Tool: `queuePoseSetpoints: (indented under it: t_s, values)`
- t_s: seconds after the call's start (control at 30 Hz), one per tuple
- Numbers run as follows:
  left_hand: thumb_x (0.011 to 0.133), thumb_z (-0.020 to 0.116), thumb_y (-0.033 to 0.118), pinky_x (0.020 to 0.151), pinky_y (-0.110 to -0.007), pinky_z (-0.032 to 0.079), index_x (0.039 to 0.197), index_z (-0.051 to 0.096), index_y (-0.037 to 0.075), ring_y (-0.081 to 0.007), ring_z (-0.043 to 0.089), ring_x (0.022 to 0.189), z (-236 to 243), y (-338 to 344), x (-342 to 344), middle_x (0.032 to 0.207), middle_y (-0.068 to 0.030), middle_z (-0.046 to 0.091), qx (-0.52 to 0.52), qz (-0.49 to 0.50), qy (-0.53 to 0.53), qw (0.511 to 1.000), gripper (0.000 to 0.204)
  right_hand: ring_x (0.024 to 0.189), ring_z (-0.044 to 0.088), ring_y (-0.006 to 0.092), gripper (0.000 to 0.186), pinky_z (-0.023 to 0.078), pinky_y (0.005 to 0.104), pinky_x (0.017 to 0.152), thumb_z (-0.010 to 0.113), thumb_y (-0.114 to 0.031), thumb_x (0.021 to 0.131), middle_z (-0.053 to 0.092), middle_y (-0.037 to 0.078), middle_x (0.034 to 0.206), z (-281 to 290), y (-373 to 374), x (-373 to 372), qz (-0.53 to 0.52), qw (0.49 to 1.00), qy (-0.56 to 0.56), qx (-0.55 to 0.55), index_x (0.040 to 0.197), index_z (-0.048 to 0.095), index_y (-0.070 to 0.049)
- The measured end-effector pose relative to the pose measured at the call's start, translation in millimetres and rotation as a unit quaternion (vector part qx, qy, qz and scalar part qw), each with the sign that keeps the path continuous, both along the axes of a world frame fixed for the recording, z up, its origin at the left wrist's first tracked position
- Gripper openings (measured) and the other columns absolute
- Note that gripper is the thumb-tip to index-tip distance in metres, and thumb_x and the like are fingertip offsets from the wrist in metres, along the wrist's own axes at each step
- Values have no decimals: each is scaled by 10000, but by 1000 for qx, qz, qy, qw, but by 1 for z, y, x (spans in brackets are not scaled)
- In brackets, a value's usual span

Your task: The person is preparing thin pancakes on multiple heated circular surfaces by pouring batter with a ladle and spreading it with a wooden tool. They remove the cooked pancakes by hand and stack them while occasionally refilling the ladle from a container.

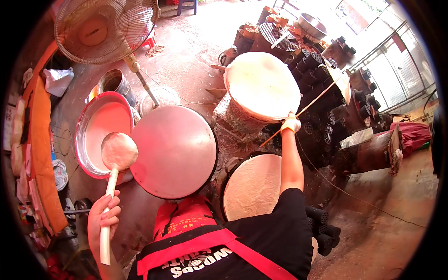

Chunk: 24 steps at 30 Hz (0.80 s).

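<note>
My left hand [105, 211] is wrapped round the pale handle of a ladle [120, 152]. Its round bowl, coated with batter, is over the near edge of a red-rimmed basin [80, 156] of pale batter. Beside the basin lies a bare round griddle [175, 151]. My right arm stretches forward, and my right hand [290, 123] closes on a long thin stick [318, 96] at the near right edge of a raised griddle. A pale round pancake [263, 86] covers that griddle. Another pancake [254, 186] lies on a third griddle, partly hidden by my right arm.
A standing fan [105, 30] rises at the far left, next to a metal bucket [114, 83]. Dark cylindrical coal briquettes [310, 67] are stacked at the right. A thin cable [354, 196] crosses the floor. An orange-edged counter [44, 154] runs along the left.
</note>
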State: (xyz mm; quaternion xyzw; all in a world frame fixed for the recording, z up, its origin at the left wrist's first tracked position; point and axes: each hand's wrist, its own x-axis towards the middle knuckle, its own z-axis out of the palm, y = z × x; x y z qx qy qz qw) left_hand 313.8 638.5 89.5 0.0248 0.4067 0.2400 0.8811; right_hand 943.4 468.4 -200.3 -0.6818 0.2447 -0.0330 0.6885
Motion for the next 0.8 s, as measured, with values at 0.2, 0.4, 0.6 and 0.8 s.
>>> queuePoseSetpoints:
  t_s: [0.2, 0.4, 0.6, 0.8]
  values:
    - [955, 414, 78, 333, -153, 280, 1162, 408, -35, -33, 319, 472, 16, -13, 32, 766, -29, 389, 111, -126, 98, 981, 236, 696, 616, 204, 255, 492, 343, 645, 633, -229, 853, 659, 123, 840, 19, -5, -1, -22, 984, -89, -153, 977, 632, -7]
    - [901, 478, 82, 318, -187, 295, 1192, 377, 7, -52, 351, 402, 7, -15, 64, 710, -21, 423, 207, -335, 178, 902, 317, 363, 321, 52, 343, 255, 220, 328, 541, -402, 920, 438, -11, 574, 64, -44, -122, 190, 965, 20, 177, 1097, 531, -109]
    - [763, 552, 143, 545, -380, 441, 886, 568, -6, -233, 586, 604, -161, 29, 103, 671, -107, 565, 598, -446, 227, 626, 194, 336, 326, 61, 499, 244, 221, 322, 509, -510, 899, 466, 0, 557, 81, -55, -356, 345, 907, 138, 200, 1160, 528, -86]
    - [717, 591, 93, 647, -455, 446, 839, 534, 33, -387, 573, 772, -235, 76, 118, 812, -195, 585, 816, -274, 234, 453, 147, 662, 608, 289, 360, 495, 388, 612, 546, -158, 886, 574, 111, 889, 29, -39, -546, 285, 804, -234, -466, 1242, 553, -106]
